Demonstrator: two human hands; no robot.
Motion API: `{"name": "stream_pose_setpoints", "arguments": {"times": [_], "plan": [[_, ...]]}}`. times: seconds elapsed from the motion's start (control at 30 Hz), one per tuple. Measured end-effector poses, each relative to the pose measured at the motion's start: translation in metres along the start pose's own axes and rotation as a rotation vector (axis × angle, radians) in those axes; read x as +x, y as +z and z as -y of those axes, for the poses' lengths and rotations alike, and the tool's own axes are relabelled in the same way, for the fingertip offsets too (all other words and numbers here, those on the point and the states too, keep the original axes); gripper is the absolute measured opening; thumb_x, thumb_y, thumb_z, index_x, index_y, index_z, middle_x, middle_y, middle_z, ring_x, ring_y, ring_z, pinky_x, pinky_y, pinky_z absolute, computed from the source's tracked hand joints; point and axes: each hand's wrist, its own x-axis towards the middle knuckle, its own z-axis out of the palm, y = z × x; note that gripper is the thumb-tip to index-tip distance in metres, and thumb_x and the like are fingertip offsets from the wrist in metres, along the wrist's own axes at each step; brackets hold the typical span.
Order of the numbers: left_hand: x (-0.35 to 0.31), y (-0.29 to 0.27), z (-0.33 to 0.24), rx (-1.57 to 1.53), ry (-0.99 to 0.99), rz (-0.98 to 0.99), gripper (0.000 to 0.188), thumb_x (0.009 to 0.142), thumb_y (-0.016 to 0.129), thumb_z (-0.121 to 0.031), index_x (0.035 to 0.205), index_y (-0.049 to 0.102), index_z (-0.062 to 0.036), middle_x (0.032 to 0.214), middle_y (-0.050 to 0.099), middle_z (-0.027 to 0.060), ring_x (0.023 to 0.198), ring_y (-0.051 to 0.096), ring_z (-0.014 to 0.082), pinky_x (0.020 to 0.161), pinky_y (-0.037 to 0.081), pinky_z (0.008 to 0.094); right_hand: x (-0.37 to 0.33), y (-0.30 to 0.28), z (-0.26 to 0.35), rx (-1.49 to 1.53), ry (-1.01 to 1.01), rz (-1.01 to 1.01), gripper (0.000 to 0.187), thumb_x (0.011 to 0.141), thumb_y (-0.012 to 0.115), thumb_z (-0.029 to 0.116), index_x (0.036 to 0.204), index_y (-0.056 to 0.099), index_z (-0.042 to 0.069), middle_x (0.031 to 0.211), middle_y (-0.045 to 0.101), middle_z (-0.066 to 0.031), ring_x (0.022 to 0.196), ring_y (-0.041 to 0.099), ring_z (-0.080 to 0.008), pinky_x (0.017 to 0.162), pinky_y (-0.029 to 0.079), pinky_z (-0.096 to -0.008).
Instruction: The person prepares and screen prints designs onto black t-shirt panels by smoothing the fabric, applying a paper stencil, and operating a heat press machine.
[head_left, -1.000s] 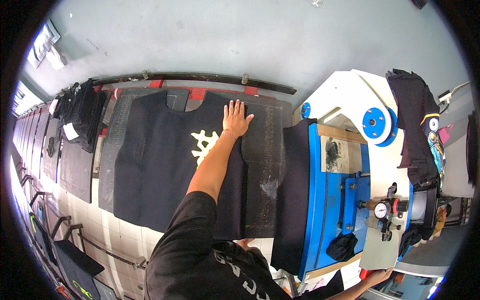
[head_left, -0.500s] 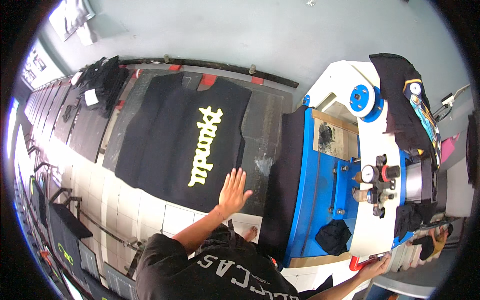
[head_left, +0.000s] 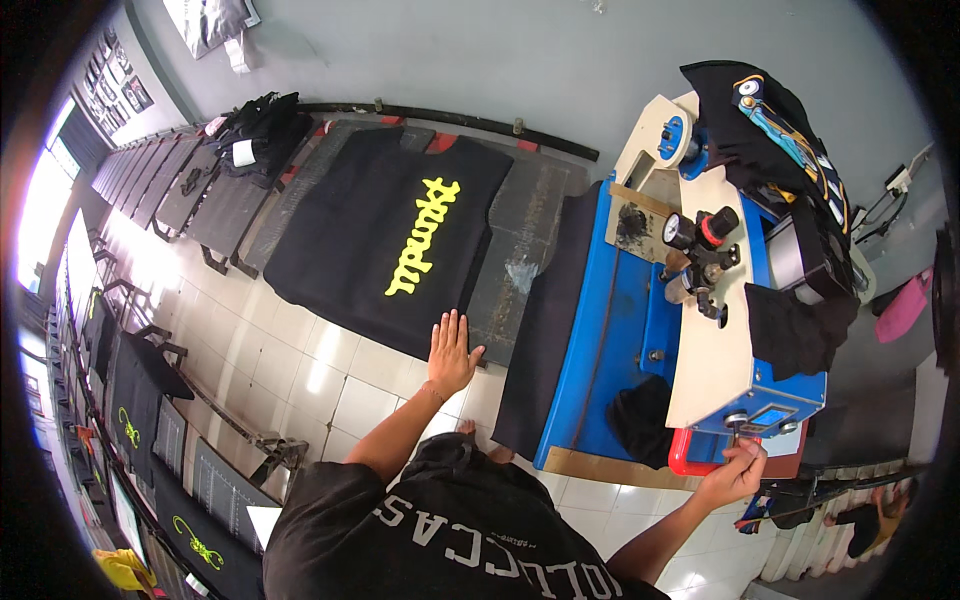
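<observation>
My left hand [head_left: 453, 354] lies flat with its fingers stretched out, on the near right corner of a black shirt [head_left: 340, 230]. The shirt is spread over a dark board [head_left: 520, 250] and has a column of bright yellow lettering [head_left: 425, 238]. On the right, my right hand [head_left: 733, 472] reaches up to the control panel [head_left: 770, 412] at the front of a blue and cream press machine [head_left: 700, 380]. Its fingers are bent together just below a round knob [head_left: 735, 419]; what they grip is too small to tell.
Black cloth [head_left: 550, 300] covers the press's left side, and a crumpled black cloth [head_left: 640, 420] lies on its blue base. A red tray [head_left: 690, 455] sits below the panel. Several more boards [head_left: 150, 180] run off to the left, with piled black garments [head_left: 262, 135]. Another person [head_left: 865, 525] is far right.
The view has shifted, bringing the press's front panel into sight. My right hand now shows with bent fingers at the panel. My left hand stays flat at the shirt's near edge.
</observation>
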Motion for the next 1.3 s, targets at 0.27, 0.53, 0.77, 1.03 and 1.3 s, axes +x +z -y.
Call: {"name": "stream_pose_setpoints", "arguments": {"times": [0.27, 0.53, 0.77, 1.03, 1.3], "plan": [[0.087, 0.007, 0.021, -0.085, 0.072, -0.024, 0.07, 0.1, 0.041, -0.043, 0.149, 0.023, 0.0048, 0.154, 0.027, 0.0238, 0.146, 0.02, 0.0381, 0.119, 0.017, 0.0482, 0.0, 0.007, 0.018, -0.033, 0.079, -0.008, 0.027, 0.099, 0.048, 0.015, 0.08, 0.061, 0.001, 0.061, 0.051, 0.0011, 0.049, 0.038, -0.0037, 0.045, 0.028, -0.0232], [0.168, 0.007, 0.042, -0.053, 0.009, -0.226, 0.035, 0.085, 0.061, -0.011, 0.12, 0.06, -0.0115, 0.106, 0.056, 0.0107, 0.1, 0.053, 0.0307, 0.088, 0.047, 0.0407, 0.001, 0.003, 0.014, -0.033, 0.061, 0.007, 0.029, 0.099, 0.05, 0.019, 0.079, 0.061, 0.001, 0.057, 0.05, 0.0012, 0.045, 0.037, -0.0045, 0.042, 0.026, -0.0231], [0.192, -0.013, 0.04, -0.056, -0.005, 0.01, 0.025, 0.086, 0.058, -0.01, 0.11, 0.058, -0.0066, 0.109, 0.057, 0.0171, 0.105, 0.059, 0.0367, 0.086, 0.054, 0.044, 0.001, 0.007, 0.015, -0.012, 0.023, -0.059, 0.029, 0.1, 0.05, 0.018, 0.079, 0.062, 0.001, 0.056, 0.048, 0.0019, 0.045, 0.036, -0.0037, 0.043, 0.025, -0.0222], [0.229, -0.01, 0.042, 0.193, -0.042, 0.146, 0.02, 0.09, 0.056, -0.012, 0.109, 0.058, -0.0042, 0.104, 0.061, 0.0211, 0.092, 0.068, 0.0358, 0.074, 0.058, 0.0418, 0.002, 0.006, 0.009, 0.004, 0.061, -0.041, 0.029, 0.1, 0.049, 0.017, 0.079, 0.06, 0.001, 0.059, 0.051, 0.0006, 0.046, 0.036, -0.0033, 0.042, 0.025, -0.0222], [0.244, -0.018, 0.017, 0.299, -0.037, 0.132, 0.034, 0.095, 0.048, -0.012, 0.129, 0.046, -0.0059, 0.094, 0.066, 0.0191, 0.09, 0.071, 0.0301, 0.067, 0.06, 0.037, 0.001, 0.001, 0.014, -0.019, 0.065, -0.033, 0.03, 0.101, 0.048, 0.017, 0.078, 0.059, 0.001, 0.06, 0.05, 0.0012, 0.047, 0.035, -0.0036, 0.044, 0.025, -0.0224]]}}
